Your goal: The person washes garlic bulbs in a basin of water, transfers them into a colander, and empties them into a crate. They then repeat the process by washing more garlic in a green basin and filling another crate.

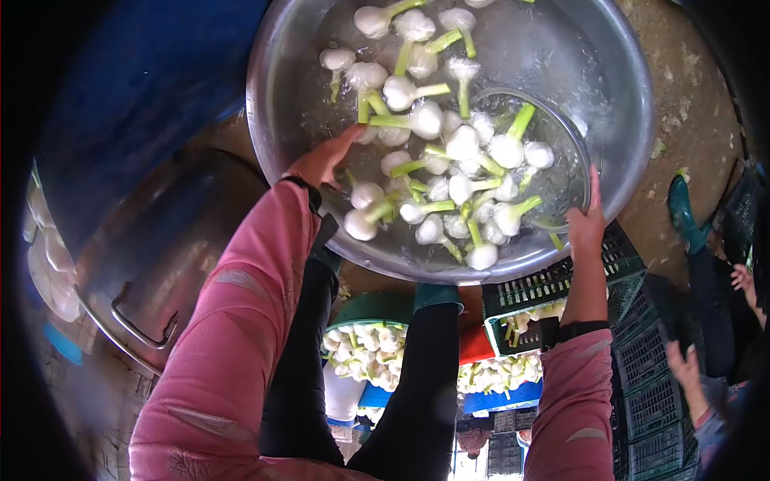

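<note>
A wide metal basin (pixel 634 104) of water holds many white garlic bulbs (pixel 427 119) with short green stems. My right hand (pixel 588 210) grips the rim of a round strainer (pixel 579 144) that sits tilted in the water, with a heap of garlic in and against it. On the basin's left side, my left hand (pixel 330 154) reaches over the inner wall. Its fingers are stretched towards the garlic beside the heap, the tips partly hidden by water and bulbs. Several bulbs float loose near the far side.
Below the basin stand a green tub (pixel 345 313) of garlic and a dark plastic crate (pixel 529 293). More crates (pixel 654 385) are stacked at the right, near another person's hand (pixel 686 369) and green boot (pixel 682 212). A large metal vessel with a handle (pixel 144 321) lies at the left.
</note>
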Demonstrator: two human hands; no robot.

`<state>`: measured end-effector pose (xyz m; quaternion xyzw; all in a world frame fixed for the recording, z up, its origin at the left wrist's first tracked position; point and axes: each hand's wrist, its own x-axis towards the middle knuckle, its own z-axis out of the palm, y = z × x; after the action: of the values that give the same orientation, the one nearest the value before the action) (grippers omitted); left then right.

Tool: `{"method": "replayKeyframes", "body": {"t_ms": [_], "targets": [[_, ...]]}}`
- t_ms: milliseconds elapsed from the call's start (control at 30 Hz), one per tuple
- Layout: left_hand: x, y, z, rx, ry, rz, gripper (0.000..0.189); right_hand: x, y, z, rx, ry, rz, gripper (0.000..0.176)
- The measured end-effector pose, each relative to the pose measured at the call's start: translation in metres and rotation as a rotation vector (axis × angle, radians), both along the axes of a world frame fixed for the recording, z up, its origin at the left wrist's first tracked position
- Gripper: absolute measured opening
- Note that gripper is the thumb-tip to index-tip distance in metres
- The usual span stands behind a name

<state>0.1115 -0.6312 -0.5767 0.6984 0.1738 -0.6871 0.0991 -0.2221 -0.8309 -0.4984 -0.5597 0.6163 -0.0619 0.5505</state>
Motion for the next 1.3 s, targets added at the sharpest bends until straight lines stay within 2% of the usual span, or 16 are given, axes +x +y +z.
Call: {"method": "replayKeyframes", "body": {"t_ms": [100, 167, 233, 333, 367, 500, 567, 633, 667, 767, 833, 900, 1067, 1100, 1167, 1300], "targets": [[-0.026, 0.027, 0.002, -0.150, 0.297, 0.512, 0.080, -0.014, 0.036, -0.016, 0.099, -0.036, -0.183, 0.075], [-0.058, 0.045, -0.026, -0.307, 0.079, 0.731, 0.074, -0.020, 0.063, -0.026, 0.194, 0.045, -0.395, 0.074], [-0.064, 0.044, -0.024, -0.258, -0.085, 0.661, 0.064, -0.013, 0.088, -0.025, 0.341, 0.006, -0.586, 0.068], [-0.078, 0.028, -0.001, -0.333, -0.235, 0.664, 0.053, -0.027, 0.125, -0.067, 0.684, 0.030, -0.775, 0.014], [-0.078, 0.027, -0.007, -0.549, 0.015, 0.685, 0.046, -0.014, 0.129, -0.057, 0.723, 0.083, -0.813, 0.018], [-0.095, 0.002, 0.004, -0.684, -0.505, -0.001, 0.035, 0.028, 0.161, -0.084, 0.644, -0.158, -1.038, 0.015], [-0.115, -0.026, 0.052, -0.829, -0.825, -0.617, 0.041, 0.046, 0.168, -0.091, 0.757, -0.291, -1.144, 0.018], [-0.122, -0.023, 0.056, -1.079, -0.864, -0.902, 0.053, 0.061, 0.173, -0.113, 0.834, -0.409, -1.335, 0.016], [-0.120, -0.027, 0.074, -1.095, -0.562, -0.822, 0.052, 0.060, 0.177, -0.120, 0.869, -0.432, -1.202, 0.015], [-0.087, -0.029, 0.122, -1.298, -0.897, -1.028, 0.035, 0.056, 0.189, -0.115, 0.890, -0.701, -1.142, 0.016], [-0.059, -0.031, 0.145, -1.196, -1.295, -0.773, 0.032, 0.044, 0.181, -0.061, 0.808, -0.805, -1.219, 0.023], [-0.037, -0.049, 0.164, -1.037, -0.897, -0.312, 0.038, 0.007, 0.194, -0.050, 0.810, -0.730, -1.160, 0.033], [-0.095, -0.110, 0.191, -1.114, 0.284, -0.326, 0.071, -0.064, 0.211, 0.052, 0.816, -0.875, -1.209, 0.036], [-0.131, -0.113, 0.205, -0.990, 0.432, -0.141, 0.068, -0.094, 0.228, 0.065, 0.857, -0.862, -1.176, 0.036], [-0.192, -0.112, 0.231, -0.756, 0.397, -0.095, 0.066, -0.135, 0.240, 0.121, 0.741, -0.690, -1.095, 0.039], [-0.287, -0.073, 0.235, -0.927, 0.496, -0.046, 0.059, -0.245, 0.275, 0.171, 0.563, -0.461, -1.122, 0.038]]}}
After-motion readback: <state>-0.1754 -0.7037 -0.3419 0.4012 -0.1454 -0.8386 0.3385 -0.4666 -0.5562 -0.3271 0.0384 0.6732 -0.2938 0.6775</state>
